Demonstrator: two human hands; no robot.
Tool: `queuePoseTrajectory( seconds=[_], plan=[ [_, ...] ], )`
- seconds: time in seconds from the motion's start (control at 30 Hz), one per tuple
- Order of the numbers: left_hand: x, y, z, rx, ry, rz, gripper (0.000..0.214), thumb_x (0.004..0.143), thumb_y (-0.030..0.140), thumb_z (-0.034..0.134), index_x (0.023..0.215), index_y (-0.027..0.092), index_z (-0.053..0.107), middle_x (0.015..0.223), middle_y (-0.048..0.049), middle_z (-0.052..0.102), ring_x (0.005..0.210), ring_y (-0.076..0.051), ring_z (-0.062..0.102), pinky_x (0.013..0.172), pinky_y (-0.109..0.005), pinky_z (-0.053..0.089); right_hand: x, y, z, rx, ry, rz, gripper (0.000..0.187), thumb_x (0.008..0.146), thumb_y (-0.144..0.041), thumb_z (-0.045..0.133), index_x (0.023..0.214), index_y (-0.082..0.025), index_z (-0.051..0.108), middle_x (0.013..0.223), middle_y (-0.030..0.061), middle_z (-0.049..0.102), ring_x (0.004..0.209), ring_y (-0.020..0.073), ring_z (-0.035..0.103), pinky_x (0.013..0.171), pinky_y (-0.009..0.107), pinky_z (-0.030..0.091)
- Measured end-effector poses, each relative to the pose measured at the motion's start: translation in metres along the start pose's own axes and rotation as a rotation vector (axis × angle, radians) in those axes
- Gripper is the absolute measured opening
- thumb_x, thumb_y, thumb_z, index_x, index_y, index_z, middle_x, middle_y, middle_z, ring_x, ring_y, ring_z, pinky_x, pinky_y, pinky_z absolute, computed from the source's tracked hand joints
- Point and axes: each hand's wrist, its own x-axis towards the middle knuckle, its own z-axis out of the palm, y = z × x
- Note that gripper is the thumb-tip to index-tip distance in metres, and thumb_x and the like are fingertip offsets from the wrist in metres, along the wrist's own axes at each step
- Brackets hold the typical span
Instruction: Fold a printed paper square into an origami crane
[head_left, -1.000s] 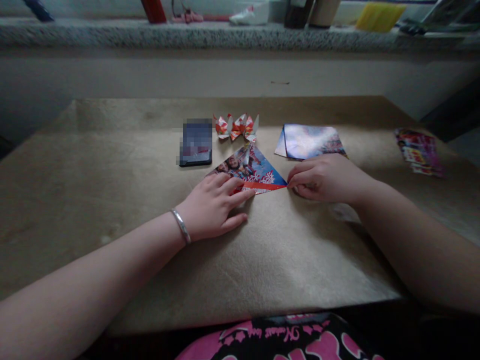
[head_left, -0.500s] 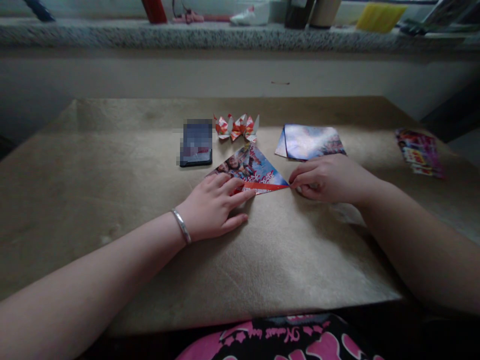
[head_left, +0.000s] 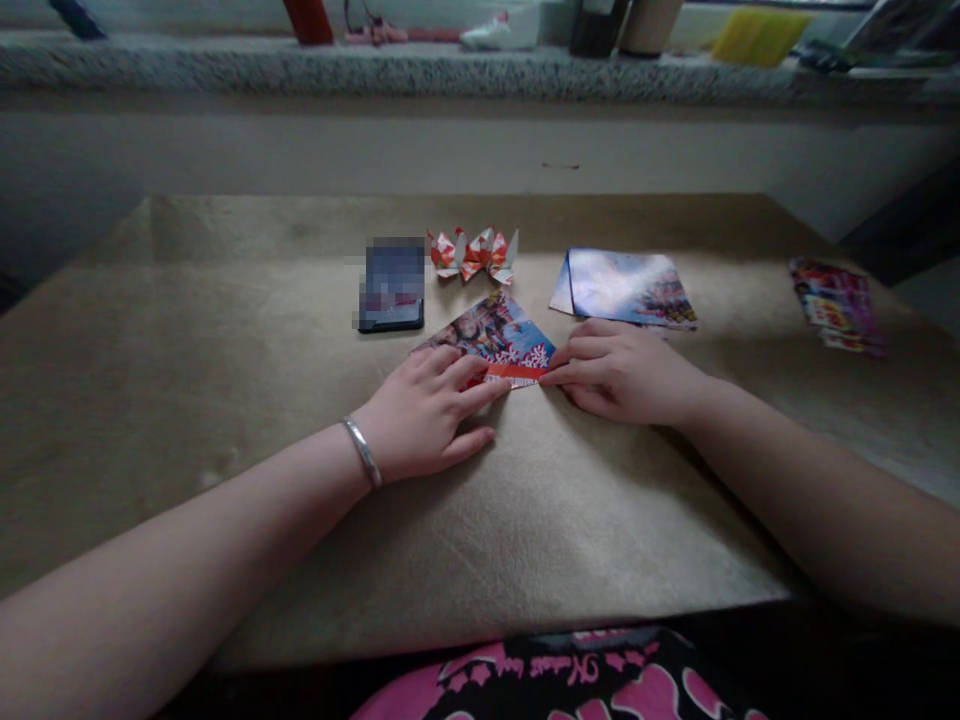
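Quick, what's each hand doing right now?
Left hand: open, flat on the folded paper.
Right hand: partly curled, at the paper's right corner; grip unclear.

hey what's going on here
A person at a table is handling a folded, printed paper triangle. The left hand lies spread over its left part, while the right hand has its fingertips at the right corner. Red-and-white origami figures stand just beyond it, with a phone to their left and glossy paper sheets to their right.

Hands (head_left: pixel 416 412) hide the folded paper's (head_left: pixel 521 335) side corners; pixelation obscures the phone (head_left: pixel 397 285).
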Motion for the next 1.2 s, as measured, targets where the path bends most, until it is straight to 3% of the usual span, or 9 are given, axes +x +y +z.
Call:
queuePoseTrajectory(
  seconds=[0.37,0.9,1.2],
  plan=[
    [0.0,0.001,-0.001,-0.017,0.027,-0.004,0.052,0.091,0.054,0.041,0.134,0.026,0.051,0.122,-0.0099,0.056,0.106,-0.029,0.047,0.095,-0.045,0.039,0.01,-0.016,0.004,-0.062,-0.017,0.046,0.031,0.081,-0.017,0.051,0.104,-0.023,0.072,0.102,0.0062,0.071,0.085,0.0209,0.055,0.074,0.034,0.043],
    [0.002,0.0,-0.003,0.006,0.04,0.002,0.053,0.091,0.054,0.041,0.134,0.026,0.051,0.119,-0.0103,0.057,0.105,-0.03,0.047,0.095,-0.046,0.038,0.013,-0.018,0.008,-0.03,-0.056,0.033,0.038,0.082,-0.017,0.051,0.117,-0.024,0.067,0.105,0.0076,0.068,0.089,0.0214,0.055,0.074,0.033,0.042],
    [0.002,-0.001,-0.002,0.029,0.034,0.021,0.053,0.092,0.053,0.04,0.141,0.031,0.043,0.121,-0.0091,0.055,0.107,-0.028,0.047,0.096,-0.046,0.036,0.013,-0.018,0.008,-0.038,-0.056,0.036,0.038,0.082,-0.016,0.051,0.115,-0.025,0.067,0.106,0.0058,0.068,0.087,0.0209,0.055,0.074,0.033,0.041]
  ],
)
